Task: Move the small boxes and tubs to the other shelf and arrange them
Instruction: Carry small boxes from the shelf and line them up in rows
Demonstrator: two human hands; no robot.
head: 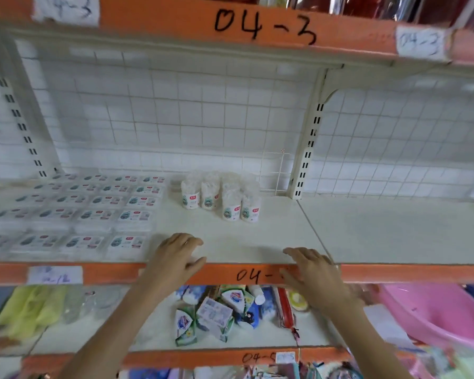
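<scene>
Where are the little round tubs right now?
In the head view, the round tubs stand grouped mid-shelf toward the back, just right of the flat boxes, beyond both hands.

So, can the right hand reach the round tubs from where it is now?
Probably yes: the right hand rests at the shelf edge, and only bare shelf lies between it and the round tubs.

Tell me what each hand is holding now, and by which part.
Nothing is held. The left hand and right hand lie open over the white shelf's front edge.
</scene>
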